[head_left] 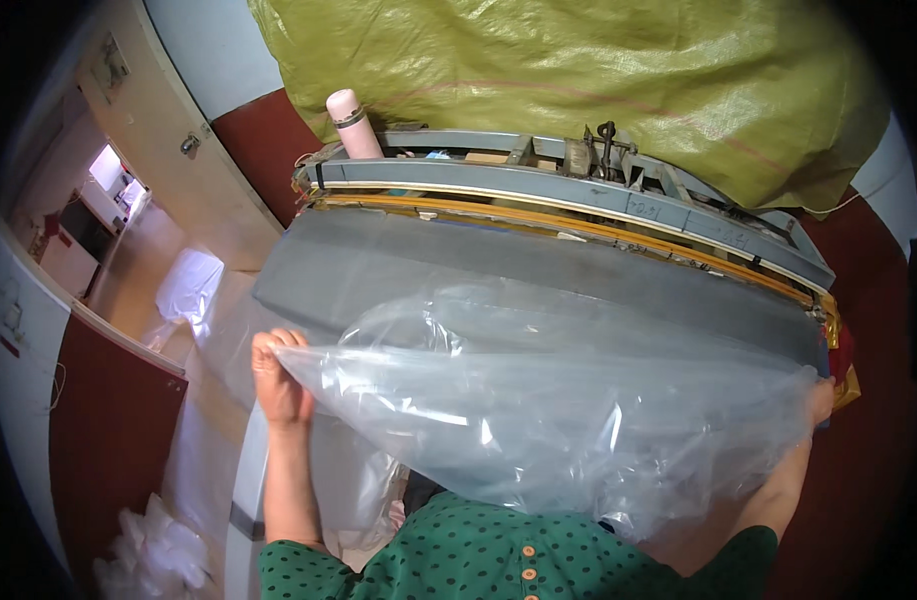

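A wide sheet of clear plastic film (538, 410) is stretched between my two hands, sagging in folds in front of my body. My left hand (281, 375) pinches its left corner, fingers closed. At the far right, my right hand (821, 400) grips the other end; its fingers are partly hidden behind the film. Beneath and beyond the film lies a long grey machine bed (378, 255), seen partly through the plastic. Whether the film rests on the bed or hangs just over it, I cannot tell.
Behind the bed runs a grey metal frame (458, 182) with an orange strip (538, 222). A pink bottle (353, 125) stands at its left. Yellow-green tarpaulin (578, 70) covers the back. Left are an open door (168, 130) and crumpled plastic (158, 550) on the floor.
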A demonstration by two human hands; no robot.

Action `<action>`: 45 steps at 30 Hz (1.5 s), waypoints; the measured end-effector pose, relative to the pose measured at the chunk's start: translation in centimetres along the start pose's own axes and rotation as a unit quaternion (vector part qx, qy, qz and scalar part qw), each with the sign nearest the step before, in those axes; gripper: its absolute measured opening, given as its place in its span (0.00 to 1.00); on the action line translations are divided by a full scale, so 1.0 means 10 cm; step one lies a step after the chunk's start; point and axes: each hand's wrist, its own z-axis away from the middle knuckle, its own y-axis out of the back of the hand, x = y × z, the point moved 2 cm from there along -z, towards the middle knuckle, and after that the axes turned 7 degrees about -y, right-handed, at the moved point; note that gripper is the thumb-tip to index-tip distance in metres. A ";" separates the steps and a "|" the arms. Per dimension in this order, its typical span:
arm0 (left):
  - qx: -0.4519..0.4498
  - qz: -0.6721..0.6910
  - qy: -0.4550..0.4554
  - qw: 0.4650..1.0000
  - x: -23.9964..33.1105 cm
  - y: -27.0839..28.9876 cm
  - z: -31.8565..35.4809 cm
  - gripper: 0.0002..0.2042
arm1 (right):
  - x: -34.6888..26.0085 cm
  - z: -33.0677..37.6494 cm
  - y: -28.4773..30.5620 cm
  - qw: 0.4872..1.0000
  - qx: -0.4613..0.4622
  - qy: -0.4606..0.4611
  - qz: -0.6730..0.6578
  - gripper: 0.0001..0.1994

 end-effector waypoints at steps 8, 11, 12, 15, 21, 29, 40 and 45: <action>0.096 0.104 0.520 0.842 -1.33 -0.59 1.82 0.12 | 0.05 -0.22 -0.23 0.998 -0.019 0.016 0.066 0.15; 0.012 0.109 0.509 0.854 -1.49 -0.89 1.67 0.13 | 0.17 -0.26 -0.24 0.998 -0.019 0.023 0.053 0.14; -0.016 0.110 0.503 0.857 -1.51 -0.96 1.61 0.13 | 0.17 -0.25 -0.24 0.999 -0.022 0.025 0.042 0.13; -0.117 0.116 0.473 0.866 -1.54 -1.15 1.47 0.14 | 0.14 -0.20 -0.21 0.999 -0.004 0.019 0.029 0.13; -0.409 -0.052 0.379 0.828 -1.53 -0.97 1.45 0.13 | 0.06 -0.21 -0.16 0.998 -0.010 0.025 0.055 0.15; -0.065 -0.672 0.064 0.735 0.10 1.03 -0.60 0.13 | 0.09 -0.16 -0.17 0.996 0.037 0.069 0.050 0.11; -0.093 -0.857 -0.332 0.384 0.95 0.01 -2.22 0.07 | 0.02 -0.19 -0.45 0.937 -0.104 0.014 -0.333 0.14; -0.404 -0.659 0.020 0.634 -0.39 0.42 -0.87 0.23 | -0.21 0.12 0.12 0.988 -0.122 0.083 -0.049 0.15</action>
